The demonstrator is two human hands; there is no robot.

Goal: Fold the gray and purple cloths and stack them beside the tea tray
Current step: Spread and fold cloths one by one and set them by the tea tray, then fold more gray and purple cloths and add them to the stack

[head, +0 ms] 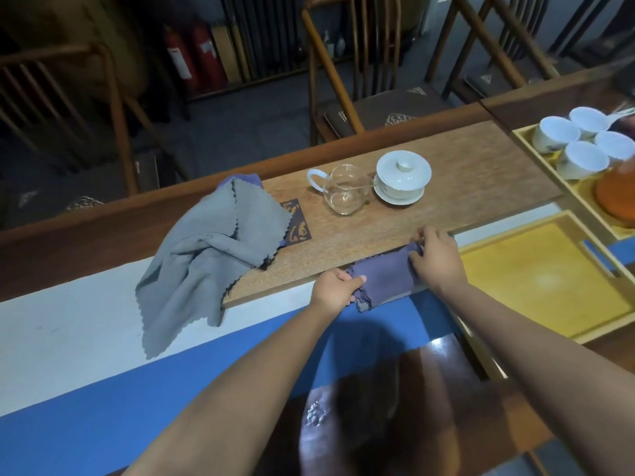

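A purple cloth (386, 278), folded into a small rectangle, lies across the near edge of the long wooden tea tray (464, 187). My left hand (335, 286) pinches its left end and my right hand (436, 261) grips its right end. A gray cloth (209, 249) with scalloped edges lies crumpled to the left, half on the tray's left end and half hanging onto the white part of the table runner. A bit of purple fabric (252, 180) peeks out behind the gray cloth.
On the tea tray stand a glass pitcher (345, 194) and a white lidded cup on a saucer (402, 176). A yellow tray (543, 280) lies at the right, and behind it another tray holds several white cups (580, 142). Wooden chairs stand beyond the table.
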